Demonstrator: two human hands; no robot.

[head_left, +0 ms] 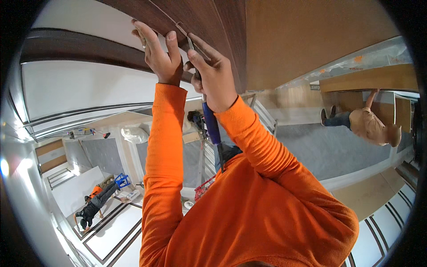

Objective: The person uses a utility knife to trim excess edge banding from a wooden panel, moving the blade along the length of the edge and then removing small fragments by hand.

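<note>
My left hand (162,58) is raised to a dark brown wooden panel (222,22), fingers apart, tips at or near its edge. Beside it my right hand (213,78) grips a narrow metal tool (191,43), which points up to a thin groove in the panel, where a small bent piece shows at its tip. A blue cylinder (210,122) with a dark rod below it shows behind my right wrist, in line with the tool; whether they are joined I cannot tell. My orange sleeves come up from below.
A tan board (307,31) adjoins the panel. A ladder (266,118) stands below me. A person in tan (369,124) reaches to a board at right. At lower left are workers in dark and orange clothing (95,207) near a blue stool (121,180).
</note>
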